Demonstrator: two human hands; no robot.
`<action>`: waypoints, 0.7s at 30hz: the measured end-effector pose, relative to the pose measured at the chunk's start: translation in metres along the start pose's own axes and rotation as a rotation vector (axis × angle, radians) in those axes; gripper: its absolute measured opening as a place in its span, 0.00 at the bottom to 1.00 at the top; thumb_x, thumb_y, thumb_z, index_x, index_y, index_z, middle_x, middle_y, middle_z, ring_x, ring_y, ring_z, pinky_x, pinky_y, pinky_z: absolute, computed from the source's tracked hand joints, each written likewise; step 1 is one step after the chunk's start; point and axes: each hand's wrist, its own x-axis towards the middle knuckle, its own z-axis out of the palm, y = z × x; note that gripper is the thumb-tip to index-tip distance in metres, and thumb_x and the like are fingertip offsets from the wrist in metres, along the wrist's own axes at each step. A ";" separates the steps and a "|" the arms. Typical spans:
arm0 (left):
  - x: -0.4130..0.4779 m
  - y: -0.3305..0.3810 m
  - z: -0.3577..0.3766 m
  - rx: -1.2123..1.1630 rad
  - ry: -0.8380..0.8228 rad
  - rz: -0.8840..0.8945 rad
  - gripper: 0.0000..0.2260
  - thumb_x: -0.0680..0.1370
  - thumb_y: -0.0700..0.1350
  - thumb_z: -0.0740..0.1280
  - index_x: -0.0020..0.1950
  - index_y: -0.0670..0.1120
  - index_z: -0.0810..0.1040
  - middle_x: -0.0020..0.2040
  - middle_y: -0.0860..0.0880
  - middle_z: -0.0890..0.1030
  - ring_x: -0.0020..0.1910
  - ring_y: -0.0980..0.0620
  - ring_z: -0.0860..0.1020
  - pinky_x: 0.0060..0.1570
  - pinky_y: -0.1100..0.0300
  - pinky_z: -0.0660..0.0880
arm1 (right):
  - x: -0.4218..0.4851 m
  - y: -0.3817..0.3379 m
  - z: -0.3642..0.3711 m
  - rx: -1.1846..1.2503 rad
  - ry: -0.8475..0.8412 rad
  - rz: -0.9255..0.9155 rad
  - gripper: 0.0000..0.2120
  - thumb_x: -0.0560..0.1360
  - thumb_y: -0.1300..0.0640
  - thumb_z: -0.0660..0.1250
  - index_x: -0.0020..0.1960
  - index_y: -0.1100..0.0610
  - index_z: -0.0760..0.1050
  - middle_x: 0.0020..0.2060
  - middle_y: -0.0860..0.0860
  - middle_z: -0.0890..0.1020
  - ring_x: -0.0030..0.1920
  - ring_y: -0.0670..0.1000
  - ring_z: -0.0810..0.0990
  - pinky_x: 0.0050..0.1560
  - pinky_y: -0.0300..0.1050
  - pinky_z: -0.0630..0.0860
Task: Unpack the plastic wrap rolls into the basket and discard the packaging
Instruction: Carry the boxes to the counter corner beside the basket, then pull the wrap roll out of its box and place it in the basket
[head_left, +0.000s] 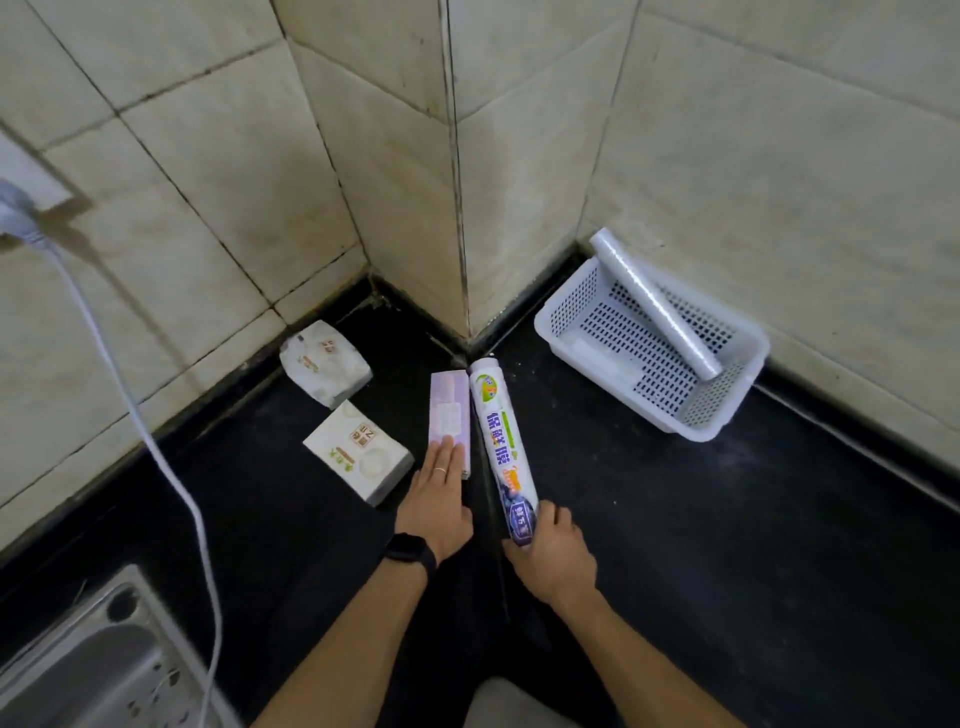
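Roll (503, 447) within right fingers (551, 515)

Both forearms reach forward and converge, the left hand (439, 501) lying flat, fingers extended together, a dark band on its wrist, the right hand (555, 551) curled closed in a grip.

Bare forearms, black wristband (410, 550) and perhaps a thin ring (439, 471) on left hand (436, 506)

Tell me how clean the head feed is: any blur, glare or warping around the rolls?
Head view: wide-angle warp bends the wall tiles; the cable at left is smeared; the packaged roll and bare roll in the basket read sharp; soft sheen on black counter, no harsh glare.
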 end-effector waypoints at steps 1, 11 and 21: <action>-0.001 0.001 0.000 0.011 -0.009 -0.006 0.38 0.75 0.43 0.61 0.80 0.44 0.44 0.81 0.47 0.44 0.79 0.49 0.41 0.77 0.51 0.52 | 0.002 0.001 0.001 0.030 -0.014 0.008 0.30 0.72 0.39 0.68 0.65 0.56 0.65 0.60 0.54 0.72 0.57 0.57 0.75 0.50 0.51 0.76; 0.005 0.011 -0.013 -0.056 -0.013 -0.078 0.31 0.78 0.55 0.61 0.79 0.47 0.57 0.80 0.46 0.55 0.79 0.47 0.52 0.75 0.43 0.55 | -0.031 0.067 -0.068 0.909 -0.245 0.152 0.15 0.69 0.50 0.77 0.53 0.52 0.82 0.45 0.51 0.86 0.43 0.46 0.84 0.46 0.45 0.82; 0.013 0.120 -0.066 -1.288 -0.271 -0.304 0.30 0.75 0.65 0.66 0.70 0.48 0.69 0.63 0.47 0.80 0.58 0.48 0.80 0.56 0.53 0.75 | -0.091 0.122 -0.117 0.934 -0.308 0.026 0.22 0.64 0.46 0.78 0.57 0.42 0.81 0.49 0.47 0.86 0.45 0.47 0.84 0.50 0.45 0.79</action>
